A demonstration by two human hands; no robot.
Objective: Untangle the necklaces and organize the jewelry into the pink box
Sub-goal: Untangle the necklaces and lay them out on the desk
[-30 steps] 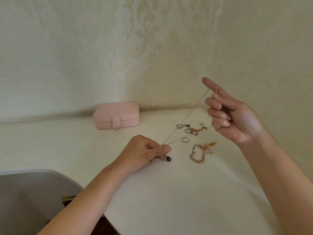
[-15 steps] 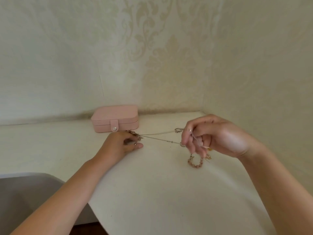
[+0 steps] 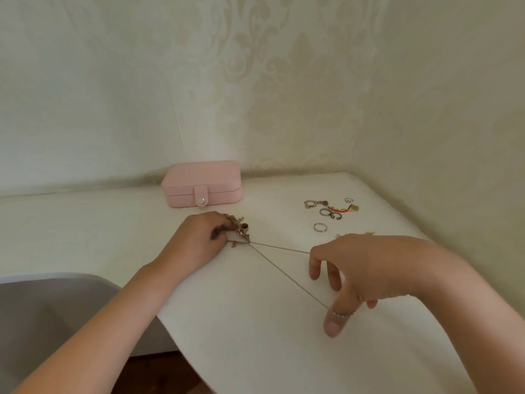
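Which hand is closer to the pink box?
Left. The left hand sits just in front of the pink box, pinching the tangled chains. The right hand is farther away, off to the box's right and nearer the camera.

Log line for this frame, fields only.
step: untangling | left hand: holds tangled clump | right hand: stretches chain loop over thumb and forefinger | pink box: closed | rings: loose
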